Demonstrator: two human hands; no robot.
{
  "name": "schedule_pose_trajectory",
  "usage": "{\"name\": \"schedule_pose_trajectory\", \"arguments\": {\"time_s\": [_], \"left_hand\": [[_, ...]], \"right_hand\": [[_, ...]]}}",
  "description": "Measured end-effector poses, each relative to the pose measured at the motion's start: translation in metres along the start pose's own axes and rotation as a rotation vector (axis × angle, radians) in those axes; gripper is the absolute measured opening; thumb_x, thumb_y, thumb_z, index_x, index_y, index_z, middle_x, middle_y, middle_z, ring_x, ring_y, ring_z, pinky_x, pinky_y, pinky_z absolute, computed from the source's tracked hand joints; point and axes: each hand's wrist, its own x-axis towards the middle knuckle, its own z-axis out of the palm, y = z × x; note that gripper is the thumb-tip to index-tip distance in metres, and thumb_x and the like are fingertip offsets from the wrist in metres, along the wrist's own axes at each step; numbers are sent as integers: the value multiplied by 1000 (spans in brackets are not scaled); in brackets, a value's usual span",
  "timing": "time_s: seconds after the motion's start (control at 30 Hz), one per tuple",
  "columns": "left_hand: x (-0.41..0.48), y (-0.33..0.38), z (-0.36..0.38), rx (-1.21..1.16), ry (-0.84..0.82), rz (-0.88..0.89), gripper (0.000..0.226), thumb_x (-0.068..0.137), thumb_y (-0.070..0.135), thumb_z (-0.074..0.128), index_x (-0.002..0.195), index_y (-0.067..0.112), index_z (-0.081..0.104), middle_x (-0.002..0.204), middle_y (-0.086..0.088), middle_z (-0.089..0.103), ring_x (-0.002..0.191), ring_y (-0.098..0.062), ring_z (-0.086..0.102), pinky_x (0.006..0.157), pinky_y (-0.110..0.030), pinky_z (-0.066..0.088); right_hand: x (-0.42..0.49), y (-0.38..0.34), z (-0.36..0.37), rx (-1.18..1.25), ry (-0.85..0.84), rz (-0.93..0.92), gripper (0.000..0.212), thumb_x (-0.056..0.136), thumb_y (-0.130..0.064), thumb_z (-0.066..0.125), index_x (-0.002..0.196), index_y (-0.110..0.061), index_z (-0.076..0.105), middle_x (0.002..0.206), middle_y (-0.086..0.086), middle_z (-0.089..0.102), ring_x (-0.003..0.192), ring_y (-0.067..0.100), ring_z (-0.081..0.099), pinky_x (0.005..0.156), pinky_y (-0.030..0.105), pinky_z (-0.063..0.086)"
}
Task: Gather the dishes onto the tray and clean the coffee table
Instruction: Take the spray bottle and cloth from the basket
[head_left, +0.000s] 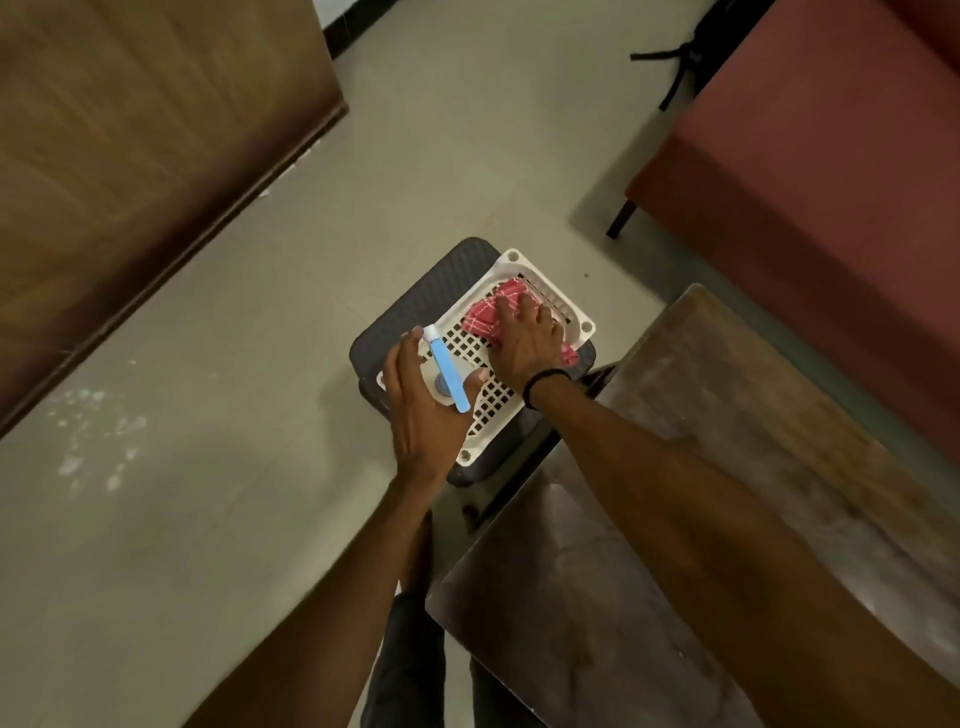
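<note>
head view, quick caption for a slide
left hand grips a blue-and-white spray bottle while right hand holds a red cloth in the white basket

The tray (519, 260) was white plastic, smooth and faintly glossy, its floor a moulded lattice of holes. The stool (436, 296) under it looked like dark grey plastic with a ribbed, woven-look texture and a matt finish. The cloth (488, 314) was soft red fabric crossed with thin white lines, crumpled. The spray bottle (449, 374) had a smooth pale-blue plastic trigger and a white plastic nozzle. The coffee table (675, 493) was dark wood, its top worn, blotchy and dull. The floor (260, 364) was smooth pale tile, scuffed with whitish marks. The sofa (805, 156) wore matt maroon upholstery.
</note>
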Motion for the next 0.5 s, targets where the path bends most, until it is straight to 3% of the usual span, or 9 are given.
{"name": "schedule_pose_trajectory", "arguments": {"time_s": [0.13, 0.3, 0.43, 0.5], "left_hand": [[3, 1, 7, -22, 63, 122, 81, 84, 45, 75, 141, 1, 38, 140, -22, 47, 129, -28, 51, 105, -32, 49], [16, 8, 9, -54, 80, 185, 69, 85, 27, 79, 134, -9, 46, 132, -22, 55, 120, -29, 59, 96, -39, 56], [21, 23, 3, -122, 87, 278, 41, 90, 10, 72, 120, -8, 52, 110, -23, 63, 97, -11, 63, 91, -15, 53], [22, 26, -1, -129, 97, 350, 35, 91, 6, 70, 119, -5, 52, 106, -22, 64, 96, -13, 64, 87, -26, 58]], "right_hand": [[8, -8, 9, -15, 47, 51, 62, 96, -26, 52, 152, -25, 25, 159, 17, 25, 140, 50, 28, 113, 67, 24], [10, -6, 8, 6, 85, 43, 60, 97, -20, 54, 152, -24, 28, 157, 16, 31, 135, 46, 37, 112, 62, 31], [-9, -10, -9, 164, 178, 86, 56, 99, -14, 44, 153, -23, 31, 157, 17, 33, 135, 44, 39, 111, 59, 34], [-26, -9, -17, 250, 267, 121, 54, 99, -14, 41, 152, -22, 34, 155, 17, 37, 136, 42, 40, 111, 59, 35]]}}
